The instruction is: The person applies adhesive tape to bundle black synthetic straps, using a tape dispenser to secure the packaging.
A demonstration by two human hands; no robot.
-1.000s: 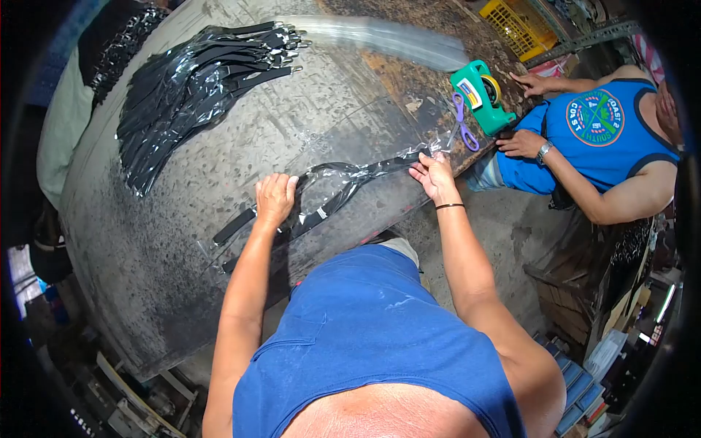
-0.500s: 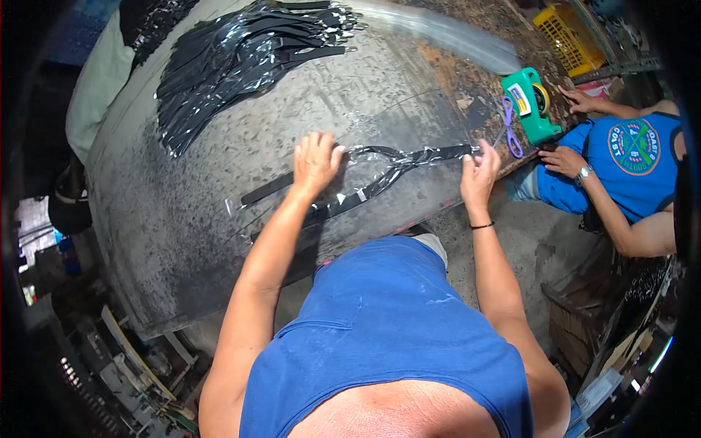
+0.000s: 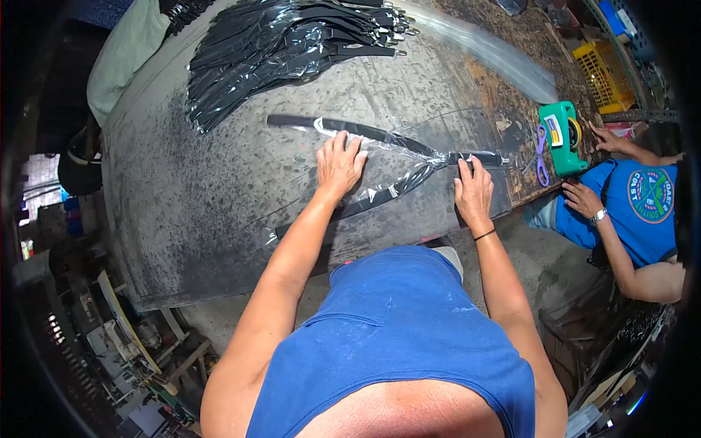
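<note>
Seen from above, with clock positions read from the centre of the view, a pair of black Y-shaped suspenders (image 3: pixel 398 141) in clear plastic lay just off centre towards one o'clock, on a worn grey bench (image 3: pixel 197 204). From their join, one strap ran towards ten o'clock, one towards eight, and a short tail towards three. The wearer's left hand (image 3: pixel 341 165) rested palm down on the plastic beside the upper strap, thumb and fingers spread. The right hand (image 3: pixel 475 191), with a dark band (image 3: pixel 484 234) at its wrist, touched the tail with its fingertips; whether its grip pinched the tail could not be told. At eleven o'clock lay a pile of black suspenders (image 3: pixel 285 58) with metal clips (image 3: pixel 398 31); at one o'clock, a fan of clear plastic sleeves (image 3: pixel 511 67). Around two o'clock, purple-handled scissors (image 3: pixel 540 151) lay just beside a green tape dispenser (image 3: pixel 565 157), with a yellow crate (image 3: pixel 606 77) beyond. At three o'clock stood a co-worker in a blue tank top (image 3: pixel 650 196), one hand (image 3: pixel 582 198) at the bench edge.
</note>
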